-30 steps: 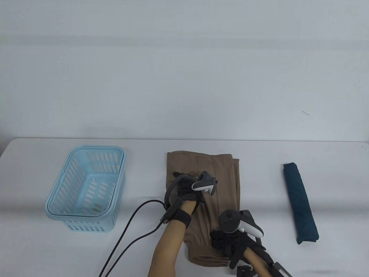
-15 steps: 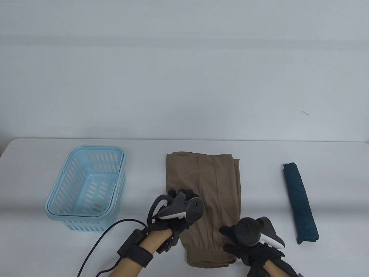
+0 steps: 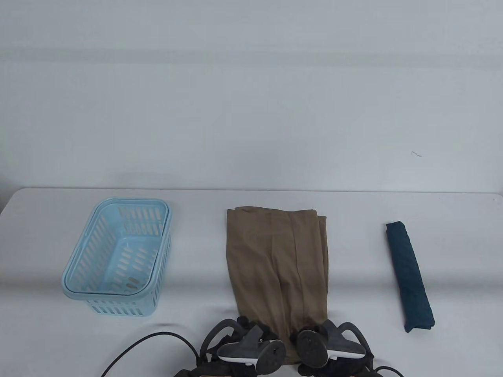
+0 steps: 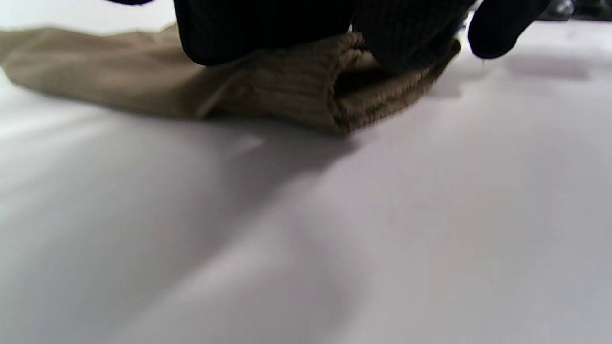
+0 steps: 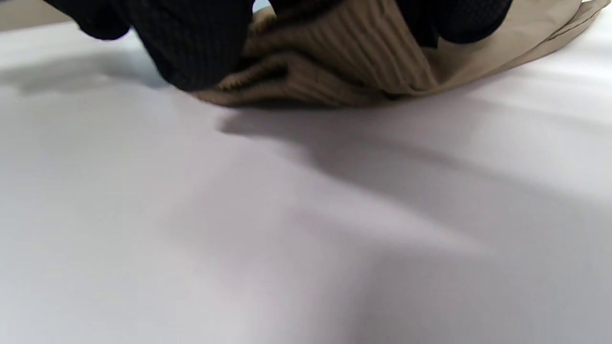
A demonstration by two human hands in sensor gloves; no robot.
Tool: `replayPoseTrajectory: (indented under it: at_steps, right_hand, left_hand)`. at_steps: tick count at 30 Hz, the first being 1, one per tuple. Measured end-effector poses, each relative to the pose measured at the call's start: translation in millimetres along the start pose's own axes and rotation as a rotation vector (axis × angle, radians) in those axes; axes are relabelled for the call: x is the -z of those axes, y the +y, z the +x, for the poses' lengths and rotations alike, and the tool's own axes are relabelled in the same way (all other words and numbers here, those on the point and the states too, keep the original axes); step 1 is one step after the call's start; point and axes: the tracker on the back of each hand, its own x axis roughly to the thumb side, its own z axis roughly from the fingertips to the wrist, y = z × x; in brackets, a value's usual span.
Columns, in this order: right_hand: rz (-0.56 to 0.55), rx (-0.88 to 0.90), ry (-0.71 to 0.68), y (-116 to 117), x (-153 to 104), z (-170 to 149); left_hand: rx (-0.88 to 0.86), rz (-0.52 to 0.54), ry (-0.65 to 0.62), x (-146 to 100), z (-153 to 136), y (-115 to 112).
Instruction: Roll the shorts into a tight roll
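The tan shorts [image 3: 275, 259] lie flat on the white table, folded lengthwise, with the ribbed waistband at the near end. My left hand [image 3: 251, 328] and right hand [image 3: 310, 330] sit side by side at that end, mostly hidden under their trackers. In the left wrist view my gloved fingers [image 4: 267, 28] curl over the waistband [image 4: 306, 86], whose edge is turned over into a small fold. The right wrist view has my fingers [image 5: 191, 43] gripping the bunched waistband [image 5: 334, 57], lifted slightly off the table.
A light blue slotted basket [image 3: 118, 255] stands at the left. A dark teal rolled cloth [image 3: 408, 275] lies at the right. A black cable [image 3: 145, 345] trails from my left wrist across the table's near edge.
Both hands have slid back toward me along the shorts, from the middle and lower part to the waistband end, and have taken hold of it. The shorts now lie smoother.
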Motion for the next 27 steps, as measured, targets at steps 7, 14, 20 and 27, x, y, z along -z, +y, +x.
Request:
replayPoseTrajectory:
  at_steps: [7, 14, 20, 27]
  right_hand:
    - [-0.123, -0.078, 0.005, 7.8, 1.5, 1.2]
    - [-0.125, 0.145, 0.01, -5.6, -2.8, -12.4]
    - [0.022, 0.505, 0.067, -3.1, -2.2, -29.4]
    - [-0.161, 0.213, 0.209, -1.7, 4.4, -23.8]
  left_hand:
    - [0.123, 0.049, 0.001, 7.3, 5.8, -6.7]
    - [-0.199, 0.073, -0.006, -1.3, -17.2, 4.0]
    - [-0.473, 0.07, -0.021, -2.7, -31.6, -3.6]
    - [-0.145, 0.333, -0.075, -19.8, -13.3, 22.4]
